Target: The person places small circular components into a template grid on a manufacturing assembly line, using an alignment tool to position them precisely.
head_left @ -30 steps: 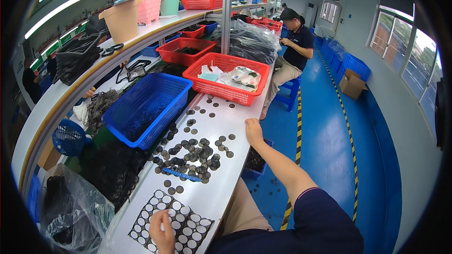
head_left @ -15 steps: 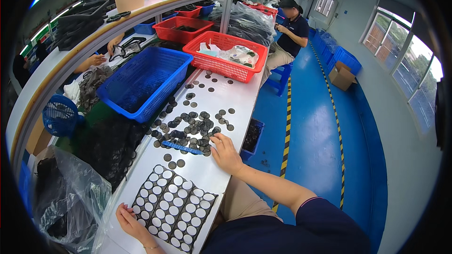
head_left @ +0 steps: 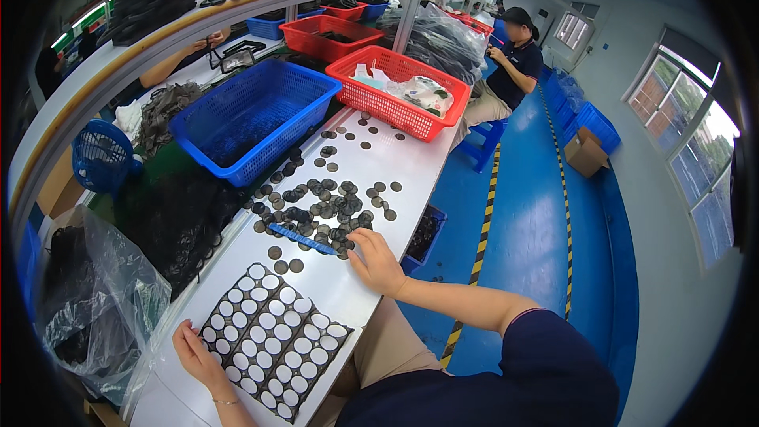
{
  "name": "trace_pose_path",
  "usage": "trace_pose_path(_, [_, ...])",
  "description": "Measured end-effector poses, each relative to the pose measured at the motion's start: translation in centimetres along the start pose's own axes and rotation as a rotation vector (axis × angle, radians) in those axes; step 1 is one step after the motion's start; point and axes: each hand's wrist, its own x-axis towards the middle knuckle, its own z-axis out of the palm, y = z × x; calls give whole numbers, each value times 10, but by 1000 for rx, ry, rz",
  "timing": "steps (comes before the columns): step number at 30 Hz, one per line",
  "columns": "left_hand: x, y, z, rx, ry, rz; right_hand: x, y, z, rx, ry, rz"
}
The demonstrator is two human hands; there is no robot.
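Note:
My left hand point(head_left: 199, 357) rests at the left edge of a dark sheet point(head_left: 251, 308), its fingers stretched along that edge. White round discs point(head_left: 273, 322) sit on the sheet in rows, forming three bands. Beyond it, a loose pile of dark, see-through round discs point(head_left: 340, 204) spreads over the white table point(head_left: 332, 289). My right hand point(head_left: 378, 265) lies at the near right side of the pile, fingers slightly bent and apart, tips by a few discs. A flat blue strip point(head_left: 303, 238) lies along the pile's near edge, ending just left of those fingertips.
A blue basket point(head_left: 253, 115) and a red basket point(head_left: 395, 91) with white packets stand beyond the pile. Plastic bags point(head_left: 103, 300) with dark material lie left. A blue crate point(head_left: 427, 239) is on the floor. A co-worker point(head_left: 510, 67) sits farther along; another's hands point(head_left: 213, 39) show across.
The view has shifted slightly, moving the whole scene. Both my hands keep nearly the same places by the sheet and the pile. Across the table, the other person's hands have moved around a black frame.

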Motion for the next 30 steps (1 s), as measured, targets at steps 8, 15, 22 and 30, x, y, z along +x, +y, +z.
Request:
trace_pose_path(8, [2,2,1,-87,7,-37,-2,1,-2,20,92,27])
trace_pose_path(15, [2,-9,2,-153,42,-111,-3,8,0,10,183,11])
trace_pose_path(22, [1,-1,-4,-258,100,-157,3,-6,-3,188,97,136])
trace_pose_path(30, [6,2,-6,-355,98,-197,73,-40,17,-244,-435,56])
